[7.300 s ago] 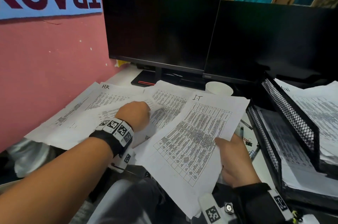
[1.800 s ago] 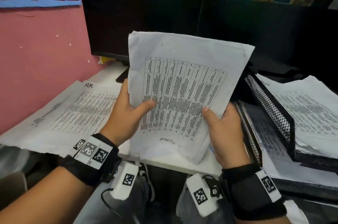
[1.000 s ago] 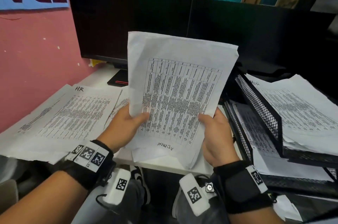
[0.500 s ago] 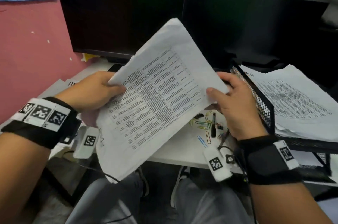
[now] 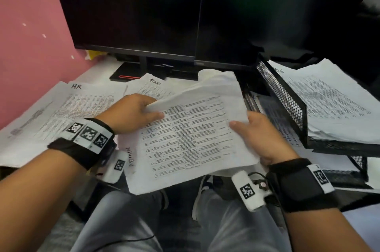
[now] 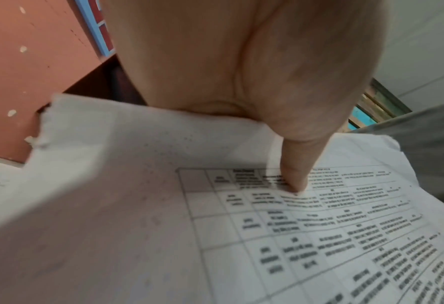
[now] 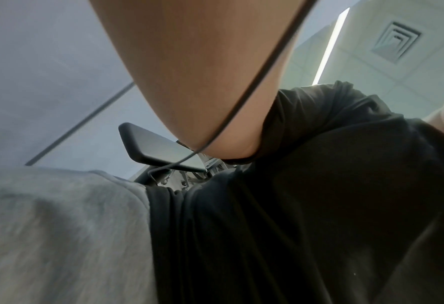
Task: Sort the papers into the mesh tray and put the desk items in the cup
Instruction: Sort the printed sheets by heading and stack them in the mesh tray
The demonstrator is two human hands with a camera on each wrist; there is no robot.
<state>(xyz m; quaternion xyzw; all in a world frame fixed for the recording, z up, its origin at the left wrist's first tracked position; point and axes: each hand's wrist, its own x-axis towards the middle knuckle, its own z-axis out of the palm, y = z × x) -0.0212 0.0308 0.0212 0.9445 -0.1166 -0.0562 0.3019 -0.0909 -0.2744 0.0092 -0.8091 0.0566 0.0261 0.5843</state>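
Note:
I hold a stack of printed table sheets marked ADMIN with both hands, low over the desk's front edge. My left hand grips its left side, thumb on top; the left wrist view shows that thumb pressing on the print of the sheets. My right hand pinches the right edge, thumb on top. The black mesh tray stands at the right, with papers on its upper tier and more below. The cup and small desk items are hidden behind the held stack.
More sheets marked HR cover the desk at the left, next to a pink wall. Two dark monitors stand at the back. The right wrist view shows only my forearm, dark shirt and grey trousers.
The stack was upright before me a second ago; it has since tilted and come down nearly flat over the desk, hiding the paper clips seen half a second ago. Both hands kept hold.

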